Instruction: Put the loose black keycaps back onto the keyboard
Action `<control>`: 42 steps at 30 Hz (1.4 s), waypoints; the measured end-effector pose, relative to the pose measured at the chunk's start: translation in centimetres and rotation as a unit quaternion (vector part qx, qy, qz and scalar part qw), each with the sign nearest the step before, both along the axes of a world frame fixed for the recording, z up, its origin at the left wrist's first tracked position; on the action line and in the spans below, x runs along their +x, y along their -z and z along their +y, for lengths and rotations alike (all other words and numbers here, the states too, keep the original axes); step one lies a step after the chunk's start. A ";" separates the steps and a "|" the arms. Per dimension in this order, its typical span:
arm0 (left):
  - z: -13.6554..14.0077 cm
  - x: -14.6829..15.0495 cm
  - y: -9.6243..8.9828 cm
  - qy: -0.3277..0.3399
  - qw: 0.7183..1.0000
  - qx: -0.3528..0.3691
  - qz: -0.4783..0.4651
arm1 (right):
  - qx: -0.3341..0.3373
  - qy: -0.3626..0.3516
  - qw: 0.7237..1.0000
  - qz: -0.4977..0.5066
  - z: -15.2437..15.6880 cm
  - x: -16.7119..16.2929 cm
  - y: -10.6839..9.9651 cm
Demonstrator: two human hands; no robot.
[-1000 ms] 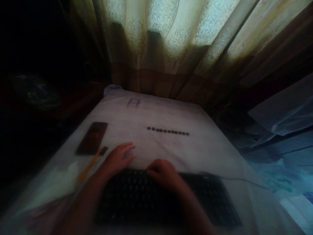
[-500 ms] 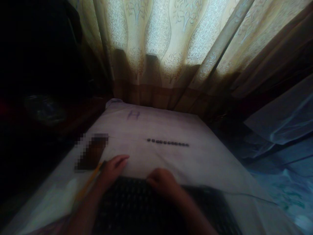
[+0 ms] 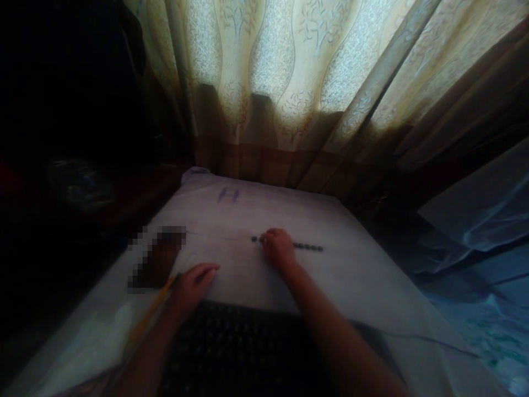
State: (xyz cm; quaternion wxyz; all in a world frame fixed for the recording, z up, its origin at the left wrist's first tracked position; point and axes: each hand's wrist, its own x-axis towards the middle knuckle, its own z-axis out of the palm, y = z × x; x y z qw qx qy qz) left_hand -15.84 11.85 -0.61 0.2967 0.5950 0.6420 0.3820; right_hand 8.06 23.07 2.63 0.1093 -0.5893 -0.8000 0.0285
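From left to right, I count one dark flat object (image 3: 163, 259), one orange stick (image 3: 155, 303), one black keyboard (image 3: 231, 347) at the near side, and one row of small dark pieces (image 3: 308, 246) in the middle of the table. Two pieces show left of the right hand (image 3: 278, 248) and about five right of it; the hand hides the others. The left hand (image 3: 196, 280) lies beyond the keyboard, fingers straight, thumb slightly apart. The right hand bends its fingers over the row; whether they pinch a piece, I cannot tell. A pale cloth (image 3: 243, 275) with a purple mark (image 3: 228, 195) covers the table; a patterned curtain (image 3: 273, 66) hangs at the far side. At far left, a shiny bundle (image 3: 80, 184) is too dark for telling its contents.
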 end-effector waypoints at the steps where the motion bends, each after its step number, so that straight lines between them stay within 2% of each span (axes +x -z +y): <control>1: 0.0 0.0 0.0 -0.001 1.000 0.000 -0.001 | 0.007 -0.002 1.000 -0.004 0.4 -0.3 0.1; 9: 0.1 0.0 0.1 -0.004 1.000 0.001 -0.006 | 0.019 -0.020 0.999 -0.039 2.2 -1.4 0.9; 14: 0.0 0.1 0.0 -0.004 1.000 0.004 -0.007 | 0.021 -0.038 0.998 -0.037 1.9 -2.0 1.2; 18: 0.0 0.0 0.1 -0.005 1.000 0.005 -0.006 | 0.023 -0.042 0.999 -0.016 1.1 -2.3 0.6; 21: 0.1 0.0 0.2 -0.007 1.000 0.004 -0.004 | 0.023 -0.037 0.999 0.015 -0.5 -2.0 -0.2; 25: 0.1 0.0 0.3 -0.006 1.000 -0.001 0.003 | 0.000 -0.025 0.998 0.060 -4.3 -0.6 -0.9; 28: 0.0 0.1 0.3 -0.001 1.000 -0.005 0.012 | -0.050 -0.019 0.989 0.137 -8.2 0.8 -0.9; 30: 0.0 0.1 0.2 0.005 1.000 -0.007 0.020 | -0.096 -0.039 0.973 0.206 -10.6 1.5 -0.7; 32: 0.1 0.1 0.2 0.014 0.999 -0.009 0.032 | -0.115 -0.061 0.964 0.231 -12.6 1.9 -0.5; 36: 0.1 0.2 -0.1 0.054 0.996 -0.020 0.062 | -0.129 -0.082 0.966 0.208 -14.6 1.7 -0.4; 42: -0.9 1.3 -1.5 0.129 0.982 -0.031 0.138 | -0.118 -0.106 0.982 0.102 -15.1 1.0 -0.1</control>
